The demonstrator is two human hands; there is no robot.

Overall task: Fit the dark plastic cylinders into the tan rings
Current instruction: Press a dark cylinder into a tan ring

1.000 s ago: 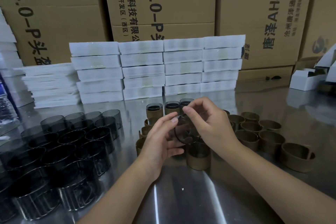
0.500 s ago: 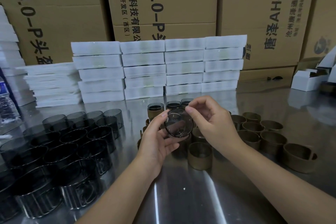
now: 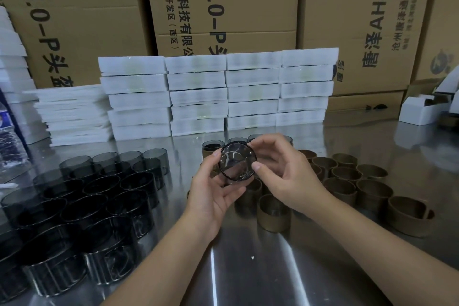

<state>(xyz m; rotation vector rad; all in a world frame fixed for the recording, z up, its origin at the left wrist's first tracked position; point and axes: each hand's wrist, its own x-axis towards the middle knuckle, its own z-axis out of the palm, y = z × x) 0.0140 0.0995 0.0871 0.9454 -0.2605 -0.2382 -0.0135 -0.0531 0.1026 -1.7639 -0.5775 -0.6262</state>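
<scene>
dark cylinders (image 3: 99, 196): twenty-odd, exact count unclear, massed at worktop (image 3: 248, 268) left edge | left hand (image 3: 213, 191): grips one held cylinder (image 3: 237, 164) above worktop centre | right hand (image 3: 285, 174): pinches its rim | tan rings (image 3: 347, 181): about nine, right side | bare worktop along near edge

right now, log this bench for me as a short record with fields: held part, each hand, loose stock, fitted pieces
held part: dark cylinder, open end facing the camera, off the table
left hand: grips its left side
right hand: pinches its right rim
loose cylinders: clustered on the left
empty tan rings: clustered on the right
fitted pieces: several under and behind the hands
</scene>
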